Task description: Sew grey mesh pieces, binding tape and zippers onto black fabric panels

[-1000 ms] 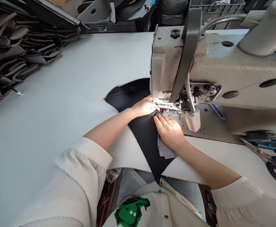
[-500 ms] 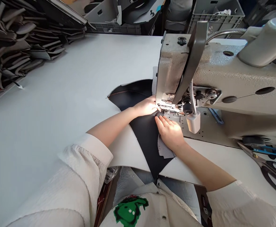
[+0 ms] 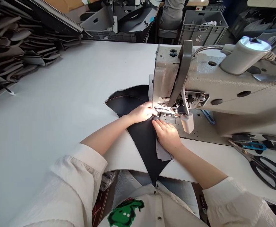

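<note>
A black fabric piece [image 3: 142,138] lies on the white table [image 3: 57,104] and runs under the head of a grey sewing machine [image 3: 199,78]. My left hand [image 3: 141,112] rests on the fabric just left of the needle area, its fingers curled and pressed against the cloth. My right hand [image 3: 167,134] lies flat on the fabric in front of the presser foot, fingers stretched toward the needle. Under its wrist a grey lining edge [image 3: 163,154] shows. The needle itself is hidden by the machine head.
Large black-handled scissors [image 3: 263,164] and small blue snips [image 3: 252,146] lie at the right. Stacks of cut dark pieces [image 3: 12,47] fill the far left. Grey crates [image 3: 203,26] and a seated person [image 3: 172,14] are behind the table. A lamp [image 3: 245,53] on a flexible neck sits over the machine.
Both hands keep their place at the needle on the black fabric; the view has shifted, tilting slightly up and showing more of the room behind.
</note>
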Demonstrator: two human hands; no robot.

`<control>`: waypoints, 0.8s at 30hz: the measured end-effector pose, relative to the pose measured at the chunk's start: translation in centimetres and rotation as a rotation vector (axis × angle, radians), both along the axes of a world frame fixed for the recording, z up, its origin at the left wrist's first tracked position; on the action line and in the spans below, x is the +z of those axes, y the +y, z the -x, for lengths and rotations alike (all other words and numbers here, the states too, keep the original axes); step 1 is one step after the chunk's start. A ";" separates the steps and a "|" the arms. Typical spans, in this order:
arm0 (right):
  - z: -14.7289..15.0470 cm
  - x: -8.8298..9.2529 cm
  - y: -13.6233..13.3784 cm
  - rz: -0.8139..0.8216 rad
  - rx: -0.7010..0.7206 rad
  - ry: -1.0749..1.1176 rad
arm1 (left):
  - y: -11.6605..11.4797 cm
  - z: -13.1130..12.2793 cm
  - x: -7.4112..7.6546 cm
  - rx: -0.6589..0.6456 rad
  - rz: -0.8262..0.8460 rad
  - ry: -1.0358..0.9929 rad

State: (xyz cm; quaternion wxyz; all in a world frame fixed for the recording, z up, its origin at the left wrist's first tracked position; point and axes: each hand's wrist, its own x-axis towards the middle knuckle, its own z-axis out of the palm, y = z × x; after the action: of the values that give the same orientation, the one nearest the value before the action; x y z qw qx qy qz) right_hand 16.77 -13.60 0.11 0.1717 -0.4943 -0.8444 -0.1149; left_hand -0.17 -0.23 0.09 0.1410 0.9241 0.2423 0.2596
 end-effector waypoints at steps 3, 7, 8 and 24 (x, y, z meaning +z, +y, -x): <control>-0.2 0.1 0.0 0.040 -0.011 0.031 | -1.0 0.6 0.2 0.030 -0.036 -0.037; -0.7 0.0 0.1 0.086 -0.023 0.152 | -2.2 2.6 0.3 0.128 -0.046 -0.142; -0.7 0.0 0.1 0.095 -0.026 0.184 | -2.4 3.3 0.3 0.174 -0.031 -0.187; 0.5 0.5 -0.5 0.162 -0.046 0.221 | -6.9 7.8 1.2 0.305 -0.158 0.112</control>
State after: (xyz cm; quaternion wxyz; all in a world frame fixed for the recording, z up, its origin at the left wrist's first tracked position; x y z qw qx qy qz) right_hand 16.22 -14.12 0.61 0.2206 -0.5354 -0.8152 0.0051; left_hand -7.99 -7.10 1.28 0.0133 0.8980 0.3659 0.2441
